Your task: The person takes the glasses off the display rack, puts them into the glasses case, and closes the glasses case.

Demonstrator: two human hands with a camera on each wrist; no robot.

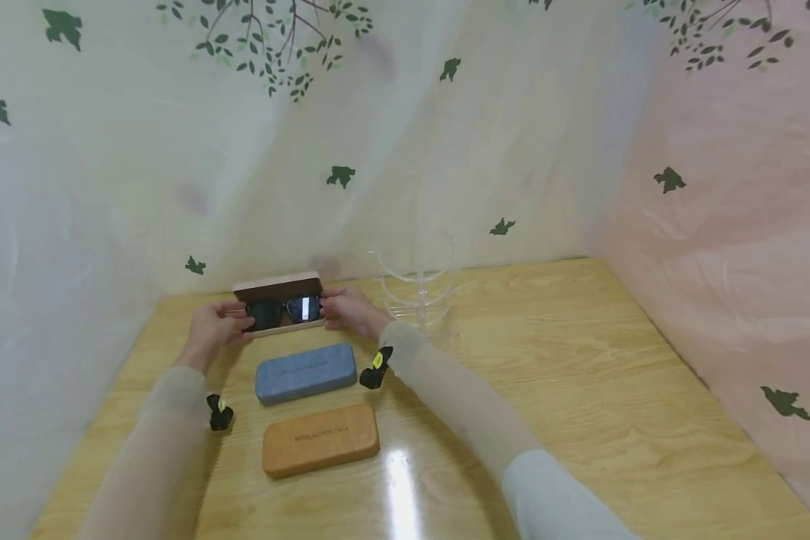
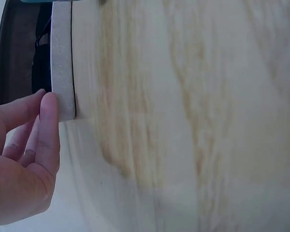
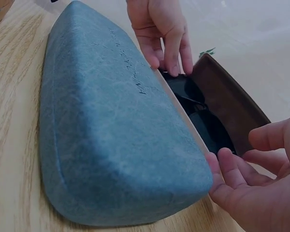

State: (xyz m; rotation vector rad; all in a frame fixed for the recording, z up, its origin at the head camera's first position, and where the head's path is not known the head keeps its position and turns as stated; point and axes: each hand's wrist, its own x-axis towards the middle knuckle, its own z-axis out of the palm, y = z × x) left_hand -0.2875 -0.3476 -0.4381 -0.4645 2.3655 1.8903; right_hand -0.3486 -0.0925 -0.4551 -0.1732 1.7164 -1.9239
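Observation:
Dark sunglasses (image 1: 266,314) sit in an open glasses case (image 1: 277,289) with a pale outside and brown lining, at the back left of the table. My left hand (image 1: 209,330) pinches the left end of the sunglasses; in the left wrist view its thumb and forefinger meet at the case's corner. At the opposite end, fingers of my right hand (image 1: 354,309) hold the other side of the frame. The right wrist view shows both lenses (image 3: 210,130) between the two hands, low inside the case. A closed blue glasses case (image 1: 306,373) lies just in front.
Nearer me lies a closed orange-brown glasses case (image 1: 320,441) with lettering on its lid. A clear tiered display stand (image 1: 421,296) rises behind my right forearm. Patterned cloth (image 1: 405,150) hangs along the back and sides of the wooden table (image 1: 580,390).

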